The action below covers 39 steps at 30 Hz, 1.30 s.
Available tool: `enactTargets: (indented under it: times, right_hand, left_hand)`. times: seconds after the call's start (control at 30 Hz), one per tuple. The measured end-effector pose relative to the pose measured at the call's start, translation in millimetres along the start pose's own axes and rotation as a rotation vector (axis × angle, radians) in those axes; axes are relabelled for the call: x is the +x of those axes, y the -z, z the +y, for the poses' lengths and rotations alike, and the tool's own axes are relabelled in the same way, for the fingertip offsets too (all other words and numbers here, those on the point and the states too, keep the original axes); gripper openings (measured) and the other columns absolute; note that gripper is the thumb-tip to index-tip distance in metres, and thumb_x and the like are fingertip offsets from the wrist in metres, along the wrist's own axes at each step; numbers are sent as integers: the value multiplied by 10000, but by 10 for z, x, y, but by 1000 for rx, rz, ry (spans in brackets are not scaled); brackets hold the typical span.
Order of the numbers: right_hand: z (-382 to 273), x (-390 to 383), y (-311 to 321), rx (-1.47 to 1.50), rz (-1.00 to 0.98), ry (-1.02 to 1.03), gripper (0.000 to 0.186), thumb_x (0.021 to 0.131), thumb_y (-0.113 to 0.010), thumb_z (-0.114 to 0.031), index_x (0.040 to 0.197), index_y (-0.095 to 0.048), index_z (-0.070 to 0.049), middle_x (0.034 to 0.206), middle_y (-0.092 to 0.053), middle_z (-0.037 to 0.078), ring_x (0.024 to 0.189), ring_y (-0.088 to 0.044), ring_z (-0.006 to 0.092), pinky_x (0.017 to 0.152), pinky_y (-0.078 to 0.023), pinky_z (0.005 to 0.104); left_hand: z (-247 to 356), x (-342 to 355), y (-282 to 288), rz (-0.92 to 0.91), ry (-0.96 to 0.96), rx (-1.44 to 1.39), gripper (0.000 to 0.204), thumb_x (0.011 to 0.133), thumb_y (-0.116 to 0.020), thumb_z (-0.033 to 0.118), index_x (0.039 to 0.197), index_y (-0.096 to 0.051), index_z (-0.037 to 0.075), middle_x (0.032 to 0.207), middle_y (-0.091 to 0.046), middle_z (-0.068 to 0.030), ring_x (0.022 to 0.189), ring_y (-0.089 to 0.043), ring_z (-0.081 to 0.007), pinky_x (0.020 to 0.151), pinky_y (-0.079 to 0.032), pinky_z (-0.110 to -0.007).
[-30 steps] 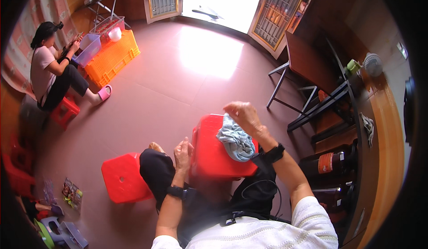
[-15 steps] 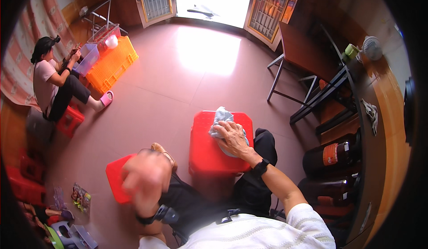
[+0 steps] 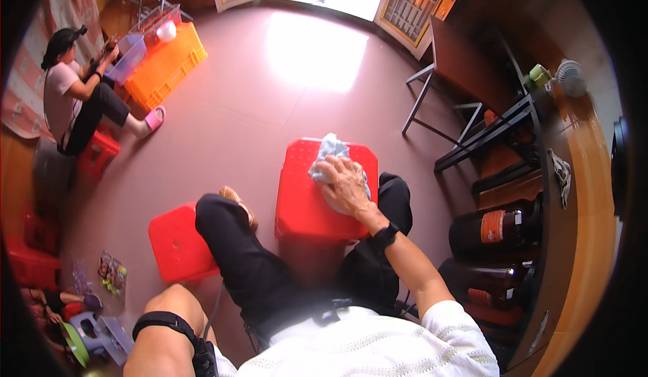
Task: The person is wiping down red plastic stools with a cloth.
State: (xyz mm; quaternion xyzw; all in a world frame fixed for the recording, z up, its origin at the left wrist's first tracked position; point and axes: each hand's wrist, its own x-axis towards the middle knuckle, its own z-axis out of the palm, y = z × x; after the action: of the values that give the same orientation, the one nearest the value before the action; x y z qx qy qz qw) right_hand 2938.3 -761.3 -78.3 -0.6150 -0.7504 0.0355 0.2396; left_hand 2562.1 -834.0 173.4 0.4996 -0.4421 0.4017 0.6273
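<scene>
In front of me stands a red plastic stool (image 3: 317, 208) with a square top and cut corners. My right hand (image 3: 347, 186) rests on its top, fingers bent over a crumpled pale blue cloth (image 3: 329, 149). Part of the cloth shows beyond the fingers and along the hand's right side. My left hand (image 3: 178, 301) is at the lower left, close to the camera, above a black wristband. Its fingers are hidden, so neither its grip nor anything in it can be seen. Past it, between it and my left knee, sits a second red stool (image 3: 179, 242).
On the left a person (image 3: 71, 83) sits by an orange crate (image 3: 165, 66) bearing plastic bins. A brown folding table (image 3: 472, 73) and large dark jars (image 3: 493, 232) line the right. A small packet (image 3: 112, 272) lies on the floor at lower left.
My left hand has swung back toward the lower left, uncovering my left knee and the second stool. The right hand stays on the cloth. The whole view has tilted slightly.
</scene>
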Motion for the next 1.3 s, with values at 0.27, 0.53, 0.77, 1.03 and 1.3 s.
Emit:
enactTargets:
  times: [0.27,0.53,0.77,1.03,1.3]
  right_hand:
    - [-71,-32,-188,12,-1,-10,414,786,-651,-232,1181,-551,-158,1281,-495,89,1204,-435,298,990,-297,500]
    - [-16,65,-46,6,-7,14,417,790,-644,-237,1189,-552,-155,1283,-500,93,1210,-432,301,995,-294,502]
    - [13,-30,-117,8,-15,6,414,795,-636,-233,1193,-552,-153,1290,-498,91,1220,-424,297,995,-292,506]
    - [42,-52,-203,-33,-14,1,461,777,-667,-247,1216,-540,-184,1299,-500,71,1204,-439,310,984,-337,480]
    - [32,-68,-117,-45,-4,7,434,791,-660,-262,1200,-539,-184,1289,-500,77,1191,-446,315,967,-345,484]
  left_hand:
    - [237,-177,-316,-25,19,3,260,864,-416,84,622,-509,68,622,-530,-67,510,-529,-221,425,-379,-331]
    - [6,76,-202,-62,23,-42,257,858,-413,84,618,-503,71,618,-522,-68,505,-527,-233,429,-382,-341]
    - [-294,204,-14,-91,32,-82,254,853,-410,84,615,-498,73,615,-516,-70,502,-527,-243,432,-385,-351]
    - [-430,225,71,-120,30,-117,251,847,-408,83,611,-491,76,611,-508,-71,497,-526,-254,436,-388,-361]
    - [-529,350,169,-155,12,-157,248,841,-405,83,607,-485,79,607,-501,-72,493,-524,-266,439,-391,-372]
